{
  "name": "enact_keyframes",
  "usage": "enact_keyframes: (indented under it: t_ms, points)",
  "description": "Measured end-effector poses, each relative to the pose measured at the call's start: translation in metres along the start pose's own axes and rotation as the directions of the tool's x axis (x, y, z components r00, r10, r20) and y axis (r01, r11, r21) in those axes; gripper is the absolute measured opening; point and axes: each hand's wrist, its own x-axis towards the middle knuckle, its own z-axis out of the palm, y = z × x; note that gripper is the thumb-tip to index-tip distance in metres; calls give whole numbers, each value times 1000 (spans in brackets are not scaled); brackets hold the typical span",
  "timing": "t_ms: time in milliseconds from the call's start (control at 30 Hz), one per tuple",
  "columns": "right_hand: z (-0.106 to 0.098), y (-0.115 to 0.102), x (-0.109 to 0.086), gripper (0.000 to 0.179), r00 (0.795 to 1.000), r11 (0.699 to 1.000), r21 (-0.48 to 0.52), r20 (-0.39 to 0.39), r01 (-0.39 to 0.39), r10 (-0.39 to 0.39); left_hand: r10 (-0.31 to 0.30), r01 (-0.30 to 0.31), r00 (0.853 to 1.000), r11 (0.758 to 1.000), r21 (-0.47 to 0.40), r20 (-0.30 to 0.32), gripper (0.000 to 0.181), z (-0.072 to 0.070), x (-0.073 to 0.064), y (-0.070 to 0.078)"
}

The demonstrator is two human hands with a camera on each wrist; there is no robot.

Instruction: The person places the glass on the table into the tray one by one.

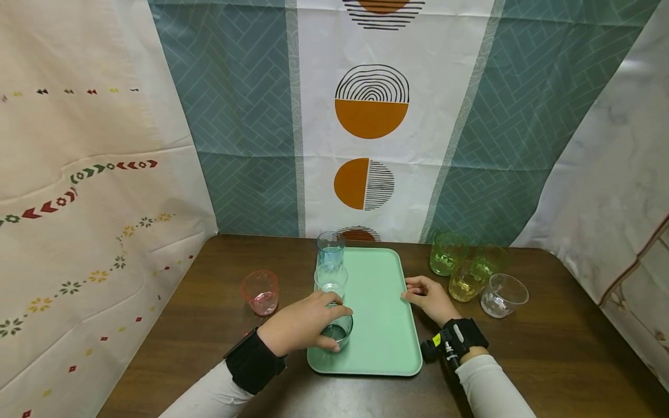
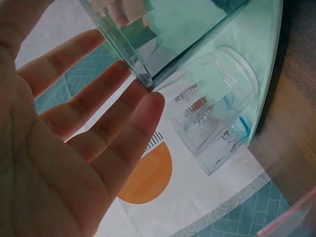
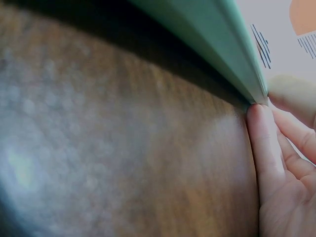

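Observation:
My left hand [image 1: 308, 324] holds a dark teal drinking glass [image 1: 337, 330] near the front left of a mint-green tray [image 1: 373, 307], thumb on the near side and fingers on the far side. In the left wrist view, the fingertips meet the wall of this glass [image 2: 163, 44]. Behind it on the tray's left side stand a clear glass [image 1: 331, 277] and, farthest back, a blue glass [image 1: 330, 247]. My right hand [image 1: 430, 299] pinches the tray's right rim; the right wrist view shows fingers at the rim [image 3: 249, 59].
Left of the tray, a pink glass [image 1: 261, 293] stands on the brown wooden table [image 1: 209, 325]. To the right cluster green glasses [image 1: 444, 255], a yellow glass [image 1: 465, 283] and a clear glass [image 1: 503, 296]. A patterned cloth [image 1: 251, 128] hangs behind the table.

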Motion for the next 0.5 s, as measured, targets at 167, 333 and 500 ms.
enact_keyframes:
  t_ms: [167, 333, 500]
  points:
    - [0, 1, 0, 45, 1000, 1000, 3, 1, 1, -1, 0, 0, 1000, 1000, -3, -5, 61, 1, -2, -1]
    - [0, 2, 0, 45, 1000, 1000, 1, 2, 2, -2, -21, 20, 1000, 1000, -10, -20, 62, -2, -5, -5]
    - [0, 2, 0, 44, 1000, 1000, -6, 0, 2, -2, -41, 38, 995, 999, -32, -96, 57, -7, -11, -14]
